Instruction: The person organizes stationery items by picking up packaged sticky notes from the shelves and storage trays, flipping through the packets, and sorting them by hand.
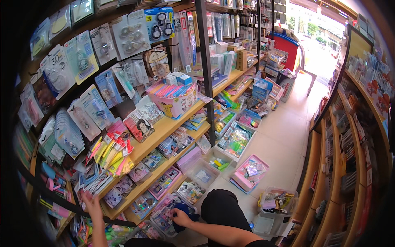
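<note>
My left hand is raised at the shelf's left end with its fingers apart, close below a fanned pile of flat packets. Whether the fingertips touch the packets is hard to tell. My right hand has its fingers closed on a dark blue cloth, low over a clear plastic bin of small picture packs. Yellow and pink packets with red tops lie heaped on the wooden shelf above. A red picture booklet pack leans farther along that shelf.
Blister-packed correction tapes hang on the wall rack. A pink box of packets stands on the shelf. Plastic bins and a pink tray line the floor beside my knee. More wooden shelving runs along the right.
</note>
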Demonstrator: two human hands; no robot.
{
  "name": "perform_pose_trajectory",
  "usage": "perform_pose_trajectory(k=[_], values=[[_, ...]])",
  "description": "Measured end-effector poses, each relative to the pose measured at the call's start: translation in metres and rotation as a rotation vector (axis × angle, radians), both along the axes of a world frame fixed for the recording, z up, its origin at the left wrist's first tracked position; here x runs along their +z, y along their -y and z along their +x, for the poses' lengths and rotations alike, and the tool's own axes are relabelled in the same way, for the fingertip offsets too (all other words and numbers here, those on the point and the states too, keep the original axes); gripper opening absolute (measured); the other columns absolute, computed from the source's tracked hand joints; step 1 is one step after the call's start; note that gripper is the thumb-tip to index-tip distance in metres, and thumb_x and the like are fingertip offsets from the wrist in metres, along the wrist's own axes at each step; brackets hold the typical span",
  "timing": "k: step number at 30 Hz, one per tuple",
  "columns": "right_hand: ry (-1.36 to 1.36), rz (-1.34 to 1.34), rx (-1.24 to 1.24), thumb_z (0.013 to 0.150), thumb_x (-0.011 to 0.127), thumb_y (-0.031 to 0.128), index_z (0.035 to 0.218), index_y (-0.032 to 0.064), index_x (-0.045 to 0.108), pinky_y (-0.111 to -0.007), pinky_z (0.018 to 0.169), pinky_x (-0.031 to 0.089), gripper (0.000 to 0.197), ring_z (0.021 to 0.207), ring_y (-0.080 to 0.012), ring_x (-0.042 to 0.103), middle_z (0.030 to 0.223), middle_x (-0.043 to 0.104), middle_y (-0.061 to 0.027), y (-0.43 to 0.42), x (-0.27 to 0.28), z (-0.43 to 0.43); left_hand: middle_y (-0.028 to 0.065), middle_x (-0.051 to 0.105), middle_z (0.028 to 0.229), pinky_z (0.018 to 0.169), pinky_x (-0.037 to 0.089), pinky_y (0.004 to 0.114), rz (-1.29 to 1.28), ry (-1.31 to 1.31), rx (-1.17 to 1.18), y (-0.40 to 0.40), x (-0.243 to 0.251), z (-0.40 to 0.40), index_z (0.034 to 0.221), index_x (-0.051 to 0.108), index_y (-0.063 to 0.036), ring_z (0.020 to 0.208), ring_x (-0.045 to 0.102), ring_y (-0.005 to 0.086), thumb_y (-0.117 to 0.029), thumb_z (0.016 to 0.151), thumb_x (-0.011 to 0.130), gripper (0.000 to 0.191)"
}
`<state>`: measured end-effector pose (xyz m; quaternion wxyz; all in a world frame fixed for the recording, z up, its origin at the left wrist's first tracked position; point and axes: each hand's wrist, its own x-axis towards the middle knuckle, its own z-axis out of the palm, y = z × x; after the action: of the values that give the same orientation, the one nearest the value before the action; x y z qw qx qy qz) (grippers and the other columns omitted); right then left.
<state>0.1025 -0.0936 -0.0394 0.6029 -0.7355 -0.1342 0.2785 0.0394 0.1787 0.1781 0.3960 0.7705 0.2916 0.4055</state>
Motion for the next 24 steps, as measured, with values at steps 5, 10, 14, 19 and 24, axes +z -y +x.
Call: perform_pose_trajectory(k=[5, 10, 14, 19, 24], values=[[-0.113, 0.199, 0.068, 0.075, 0.059, 0.011, 0.094, 0.0040, 0.051, -0.026, 0.054, 0.045, 0.021, 0.061, -0.0135, 0.054, 0.076, 0.056, -0.0052, 0.003, -0.014, -0.007, 0.0142, 0.036, 0.078, 0.068, 0.034, 0.037, 0.367, -0.298, -0.215, 0.011, -0.104, -0.096, 0.087, 0.039, -0.0003, 0.072, 0.039, 0.0303, -0.004, 0.067, 0.057, 0.027], [-0.168, 0.137, 0.194, 0.080, 0.053, 0.010, 0.089, 0.0051, 0.050, -0.023, 0.050, 0.044, 0.011, 0.061, -0.0079, 0.051, 0.072, 0.053, -0.0012, 0.020, 0.053, 0.014, 0.0235, 0.052, 0.103, 0.085, 0.036, 0.042, 0.179, -1.054, -0.287, 0.094, -0.056, -0.138, 0.106, 0.054, -0.0030, 0.098, 0.047, 0.0385, -0.033, 0.082, 0.045, 0.039], [0.314, 0.040, 0.196, 0.078, 0.054, 0.012, 0.088, 0.0045, 0.050, -0.030, 0.056, 0.045, 0.014, 0.064, -0.0198, 0.056, 0.075, 0.056, -0.0070, 0.043, 0.103, 0.057, 0.0238, 0.054, 0.094, 0.078, 0.038, 0.045, 0.398, -0.877, -0.350, 0.095, -0.062, -0.152, 0.098, 0.055, 0.0002, 0.088, 0.049, 0.0404, -0.030, 0.080, 0.046, 0.036], [0.574, -0.352, 0.089, 0.077, 0.050, 0.018, 0.089, 0.0044, 0.051, -0.036, 0.065, 0.045, 0.018, 0.075, -0.0305, 0.058, 0.079, 0.060, -0.0130, 0.072, 0.094, 0.103, 0.0208, 0.055, 0.096, 0.082, 0.038, 0.045, 0.598, -0.715, -0.322, 0.108, -0.059, -0.158, 0.098, 0.056, -0.0006, 0.091, 0.049, 0.0376, -0.026, 0.079, 0.047, 0.032], [0.483, -0.503, 0.331, 0.076, 0.053, 0.025, 0.094, 0.0063, 0.054, -0.039, 0.069, 0.044, 0.026, 0.080, -0.0316, 0.057, 0.084, 0.059, -0.0163, 0.064, 0.097, 0.098, 0.0145, 0.053, 0.106, 0.091, 0.032, 0.043, 0.591, -0.769, -0.264, 0.115, -0.061, -0.161, 0.099, 0.056, -0.0032, 0.103, 0.044, 0.0321, -0.025, 0.078, 0.048, 0.031]])
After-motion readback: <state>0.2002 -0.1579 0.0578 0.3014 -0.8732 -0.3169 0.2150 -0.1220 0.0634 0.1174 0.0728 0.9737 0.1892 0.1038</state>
